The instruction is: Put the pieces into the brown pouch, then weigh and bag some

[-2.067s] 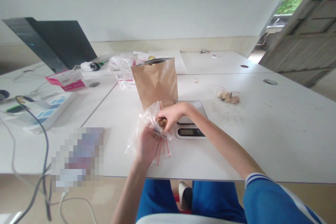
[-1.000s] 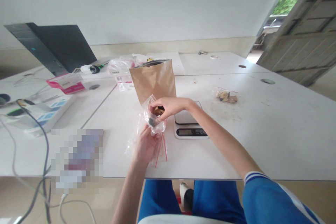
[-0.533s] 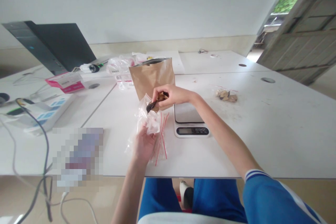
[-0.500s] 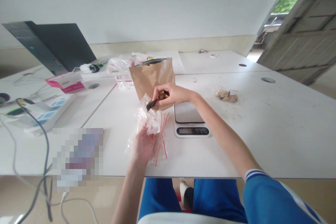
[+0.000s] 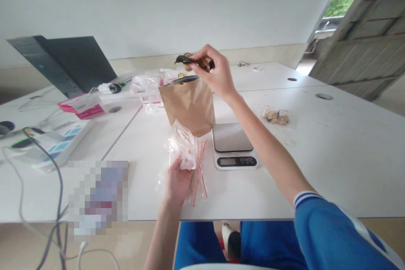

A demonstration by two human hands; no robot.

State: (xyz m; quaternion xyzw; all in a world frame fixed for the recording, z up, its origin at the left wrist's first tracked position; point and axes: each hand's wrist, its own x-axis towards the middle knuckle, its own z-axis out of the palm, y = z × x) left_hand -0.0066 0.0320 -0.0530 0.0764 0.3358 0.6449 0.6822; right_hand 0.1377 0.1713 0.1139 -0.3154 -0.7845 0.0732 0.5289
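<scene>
Head view: we look down at a white table (image 5: 332,168) and a person's 2 bare hands. The right hand (image 5: 220,74) is held high, its thumb and fingers pinched around a small clump of dried pieces (image 5: 207,64), tan and brown, with 1 dark piece (image 5: 182,59) poking out beyond the fingertips. We see the clump just above the rim of a brown pouch (image 5: 190,107) that stands upright with its top parted; whether it is directly over the gap, we cannot tell. Lower down, the left hand (image 5: 179,179) has its fingers curled around a crumpled clear plastic bag (image 5: 182,139). Beside it, red-edged bags (image 5: 201,168) lie flat, next to a kitchen scale (image 5: 234,138). Farther off, we find a bag of similar pieces (image 5: 276,117).

We judge the dried pieces to be light, stiff and brittle, so a loose pinch around the whole clump should suit them better than a hard squeeze; edge pieces may slip out. The clear plastic bag looks thin, limp and slippery, best held by the sides near its mouth. The brown pouch seems stiffer, and its side walls offer the surest hold.
</scene>
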